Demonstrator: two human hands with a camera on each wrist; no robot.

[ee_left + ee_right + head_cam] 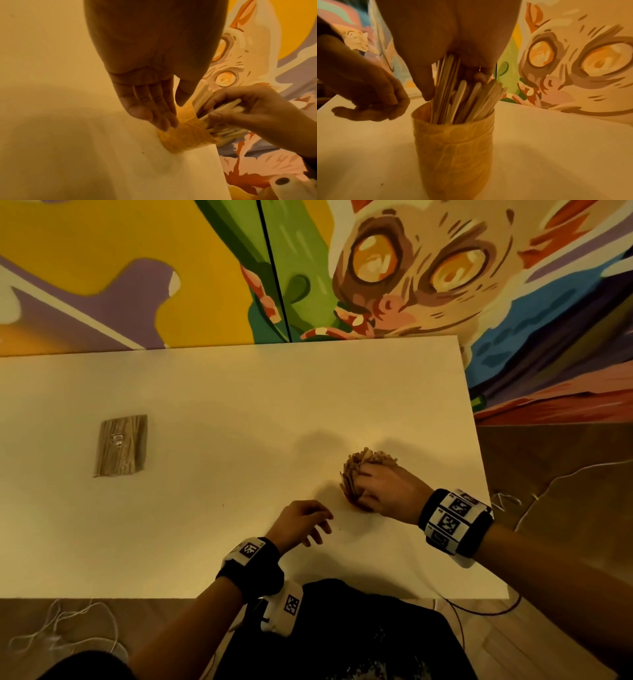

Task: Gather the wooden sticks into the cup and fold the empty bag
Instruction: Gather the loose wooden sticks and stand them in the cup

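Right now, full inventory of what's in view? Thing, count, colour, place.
cup: one, tan, upright on the table's right part
wooden sticks: a bundle, pale wood, standing in the cup
bag: one, clear with sticks inside, flat on the table's left part
table: one, white
mural: one, multicoloured, behind the table
cables: several, white, on the floor
right hand: grips the sticks from above
left hand: loosely curled, holds nothing, beside the cup

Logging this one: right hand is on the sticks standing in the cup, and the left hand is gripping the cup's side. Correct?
Not quite. The left hand grips nothing; it hovers beside the cup, fingers loosely curled, as the right wrist view shows. The right hand is indeed on the sticks standing in the cup.
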